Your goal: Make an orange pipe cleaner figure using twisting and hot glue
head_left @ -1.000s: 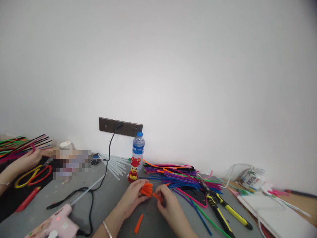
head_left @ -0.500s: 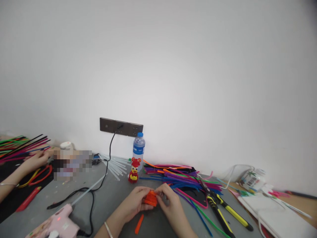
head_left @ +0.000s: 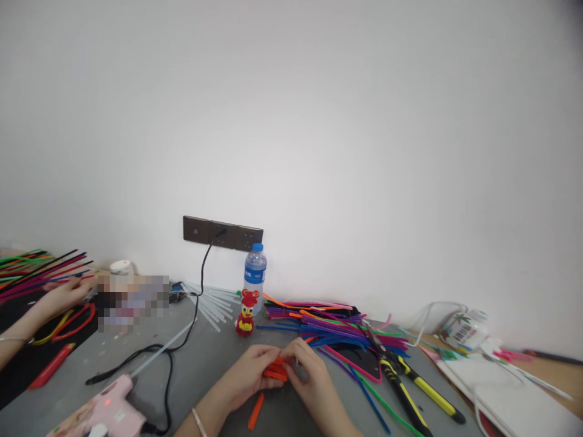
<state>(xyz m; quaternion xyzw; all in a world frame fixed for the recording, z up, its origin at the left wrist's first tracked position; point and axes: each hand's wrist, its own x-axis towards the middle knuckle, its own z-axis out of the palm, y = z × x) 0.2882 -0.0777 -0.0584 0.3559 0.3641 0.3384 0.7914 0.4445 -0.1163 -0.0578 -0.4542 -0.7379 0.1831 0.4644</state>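
— Head view now: what are the hands doing down by the table edge?
— Left hand (head_left: 248,376) and right hand (head_left: 310,376) are pressing together, both grasping the orange pipe-cleaner bundle (head_left: 276,371) between them; a second ago they were apart, the bundle showing more.
— And the loose orange piece (head_left: 255,411)?
— Lying unmoved nearer us. Farther back, the red figurine (head_left: 246,312) and water bottle (head_left: 254,276) are standing as before.
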